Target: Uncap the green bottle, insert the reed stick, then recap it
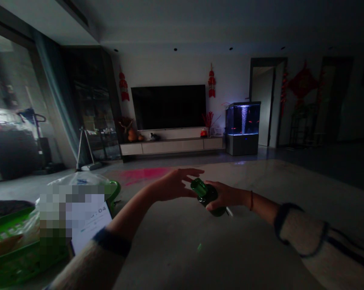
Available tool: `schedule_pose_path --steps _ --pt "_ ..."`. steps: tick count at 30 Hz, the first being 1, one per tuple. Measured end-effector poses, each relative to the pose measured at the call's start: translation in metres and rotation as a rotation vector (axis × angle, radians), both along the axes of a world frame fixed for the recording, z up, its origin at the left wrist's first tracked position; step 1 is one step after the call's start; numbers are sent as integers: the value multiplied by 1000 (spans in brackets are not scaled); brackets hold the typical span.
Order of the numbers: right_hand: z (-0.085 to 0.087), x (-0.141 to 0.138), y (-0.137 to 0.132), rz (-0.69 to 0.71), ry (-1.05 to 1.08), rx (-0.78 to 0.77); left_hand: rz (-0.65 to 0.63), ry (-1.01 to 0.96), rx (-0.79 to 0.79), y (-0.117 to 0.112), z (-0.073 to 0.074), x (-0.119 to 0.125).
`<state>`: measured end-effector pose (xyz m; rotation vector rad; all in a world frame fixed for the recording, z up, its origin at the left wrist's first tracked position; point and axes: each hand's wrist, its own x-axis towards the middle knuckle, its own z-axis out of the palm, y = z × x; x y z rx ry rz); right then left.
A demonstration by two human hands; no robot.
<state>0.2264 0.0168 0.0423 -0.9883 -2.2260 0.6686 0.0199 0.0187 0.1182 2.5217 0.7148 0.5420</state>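
Observation:
My right hand [227,195] is wrapped round a dark green bottle [211,195], which is tilted with its top toward my left hand. A shiny green cap [199,187] sits at the bottle's upper end. My left hand [177,184] is just left of the cap, its fingers apart and curved toward it. Whether the left fingertips touch the cap I cannot tell. A thin white stick-like piece [229,211] shows below the bottle, partly hidden behind it.
Below my hands spreads a pale tabletop [170,245]. At the left stand a green basket [15,264] with plastic bags and an upright lit screen [89,225]. Farther off are a television [170,107], a low cabinet [172,146] and a lit fish tank [243,120].

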Motion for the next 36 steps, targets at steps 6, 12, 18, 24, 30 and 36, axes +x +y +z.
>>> schedule_pose_path --steps 6,12,18,24,30,36 --pt "-2 -1 1 2 -9 0 -16 25 47 8 -4 3" --pt "-1 -2 1 8 -25 -14 79 25 43 5 -7 3" --pt "-3 -1 3 1 -34 8 -23 56 92 3 -5 2" --pt "-3 -1 2 20 -33 -34 37 122 96 12 -8 0" --pt "-2 0 3 -3 -61 -2 -21 94 118 10 -7 -1" --pt "-2 -1 1 0 -61 -19 38 148 123 12 -9 -1"
